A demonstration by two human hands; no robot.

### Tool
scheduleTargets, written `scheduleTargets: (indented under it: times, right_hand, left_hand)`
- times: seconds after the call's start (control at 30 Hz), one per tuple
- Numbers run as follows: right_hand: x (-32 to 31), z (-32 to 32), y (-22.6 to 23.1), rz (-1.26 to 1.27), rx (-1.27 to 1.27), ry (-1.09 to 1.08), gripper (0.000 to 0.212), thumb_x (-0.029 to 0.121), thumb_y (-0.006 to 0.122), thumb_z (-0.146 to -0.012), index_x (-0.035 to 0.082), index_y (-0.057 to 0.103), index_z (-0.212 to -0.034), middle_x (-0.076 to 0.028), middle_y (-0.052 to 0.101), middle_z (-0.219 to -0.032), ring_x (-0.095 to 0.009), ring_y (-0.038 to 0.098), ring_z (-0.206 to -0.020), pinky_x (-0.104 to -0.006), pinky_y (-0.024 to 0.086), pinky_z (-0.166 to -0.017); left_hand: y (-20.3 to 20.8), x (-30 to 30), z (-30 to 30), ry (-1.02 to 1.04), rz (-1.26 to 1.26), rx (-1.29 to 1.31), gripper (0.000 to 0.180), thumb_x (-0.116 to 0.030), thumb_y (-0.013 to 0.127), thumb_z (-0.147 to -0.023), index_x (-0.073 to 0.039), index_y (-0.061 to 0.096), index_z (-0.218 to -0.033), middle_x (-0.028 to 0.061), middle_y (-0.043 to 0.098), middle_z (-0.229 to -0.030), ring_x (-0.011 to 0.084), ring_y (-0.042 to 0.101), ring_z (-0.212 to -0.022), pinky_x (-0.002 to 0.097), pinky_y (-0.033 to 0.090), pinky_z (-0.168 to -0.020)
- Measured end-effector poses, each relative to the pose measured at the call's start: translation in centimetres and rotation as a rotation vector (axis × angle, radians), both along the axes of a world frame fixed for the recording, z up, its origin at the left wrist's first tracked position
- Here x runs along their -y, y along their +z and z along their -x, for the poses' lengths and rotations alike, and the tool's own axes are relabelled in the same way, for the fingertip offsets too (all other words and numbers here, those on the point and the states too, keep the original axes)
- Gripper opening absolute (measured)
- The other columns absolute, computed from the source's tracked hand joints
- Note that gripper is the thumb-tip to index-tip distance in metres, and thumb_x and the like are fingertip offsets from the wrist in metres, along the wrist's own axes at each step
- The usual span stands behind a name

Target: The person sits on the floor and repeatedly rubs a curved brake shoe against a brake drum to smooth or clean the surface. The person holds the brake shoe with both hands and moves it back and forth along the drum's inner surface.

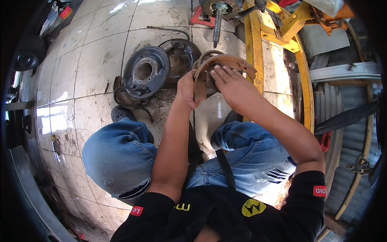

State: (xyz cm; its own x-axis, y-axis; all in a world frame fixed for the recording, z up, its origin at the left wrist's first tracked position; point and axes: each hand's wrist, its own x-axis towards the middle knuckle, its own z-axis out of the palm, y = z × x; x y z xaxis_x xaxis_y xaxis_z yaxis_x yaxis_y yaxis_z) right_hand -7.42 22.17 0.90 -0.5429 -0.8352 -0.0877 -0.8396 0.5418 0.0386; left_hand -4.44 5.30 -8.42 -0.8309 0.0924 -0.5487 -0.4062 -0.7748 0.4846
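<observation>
A curved brown brake shoe [243, 64] is held up in front of me, above the tiled floor. My left hand [187, 92] is closed round its left end. My right hand [236, 89] lies on the inner side of the shoe, with its fingers stretched out flat. Another curved rim shows just behind the shoe, mostly hidden. Left of my hands, a round black metal plate [160, 60] with a central hole leans against a second dark plate [190, 50]. A curved brown piece [117, 84] sits at the first plate's lower left edge.
A splined shaft [218, 26] projects toward me at the top, beside a yellow steel frame [254, 52]. A red metal piece [200, 19] stands near it. A dark hose [173, 30] lies beyond the plates. A tire [30, 54] is far left; corrugated sheeting [350, 125] lies right.
</observation>
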Motion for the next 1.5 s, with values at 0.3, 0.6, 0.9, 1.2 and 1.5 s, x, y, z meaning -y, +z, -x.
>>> scheduleTargets:
  times: [0.3, 0.6, 0.9, 1.2, 1.5]
  right_hand:
    - [0.7, 0.4, -1.8, 0.074, -0.023, -0.148, 0.054, 0.002, 0.053, -0.085, -0.003, 0.045, -0.139, -0.03, 0.047, -0.141, -0.043, 0.05, -0.129, -0.0453, 0.044, -0.107]
    - [-0.2, 1.1, -2.0, 0.081, 0.019, 0.015, 0.055, 0.004, 0.052, -0.086, 0.003, 0.045, -0.141, -0.018, 0.046, -0.147, -0.038, 0.046, -0.135, -0.0451, 0.041, -0.109]
    - [0.8, 0.7, -2.6, 0.087, -0.001, -0.052, 0.052, 0.005, 0.051, -0.089, 0.006, 0.046, -0.141, -0.022, 0.045, -0.146, -0.039, 0.046, -0.134, -0.0455, 0.04, -0.111]
    - [1.0, 1.2, -1.6, 0.143, -0.033, 0.039, 0.045, 0.006, 0.056, -0.085, 0.008, 0.055, -0.13, -0.019, 0.054, -0.137, -0.039, 0.055, -0.125, -0.044, 0.048, -0.102]
    - [1.6, 0.3, -0.6, 0.102, -0.037, 0.025, 0.046, 0.007, 0.058, -0.083, 0.004, 0.056, -0.129, -0.018, 0.056, -0.133, -0.037, 0.058, -0.121, -0.0426, 0.051, -0.099]
  left_hand:
    - [0.1, -0.6, 0.3, 0.054, -0.039, 0.02, 0.032, -0.03, 0.04, -0.102, -0.01, 0.063, -0.11, 0.0025, 0.064, -0.091, 0.0141, 0.061, -0.075, 0.0309, 0.05, -0.058]
    - [0.4, -0.7, 0.1, 0.081, -0.1, 0.022, 0.029, -0.028, 0.04, -0.101, -0.011, 0.062, -0.107, 0.0013, 0.062, -0.085, 0.0119, 0.06, -0.064, 0.0263, 0.042, -0.039]
    - [0.9, -0.8, 0.2, 0.07, -0.063, 0.083, 0.028, -0.03, 0.039, -0.099, -0.015, 0.063, -0.1, -0.0009, 0.058, -0.079, 0.0125, 0.053, -0.058, 0.0304, 0.029, -0.036]
    - [0.8, -0.6, 0.3, 0.035, -0.069, 0.077, 0.026, -0.03, 0.039, -0.098, -0.019, 0.062, -0.097, -0.0022, 0.056, -0.078, 0.0125, 0.049, -0.06, 0.0308, 0.026, -0.042]
    - [0.9, -0.6, 0.3, 0.025, -0.086, 0.065, 0.024, -0.029, 0.04, -0.098, -0.018, 0.061, -0.097, -0.0021, 0.056, -0.077, 0.0119, 0.051, -0.056, 0.0282, 0.029, -0.036]
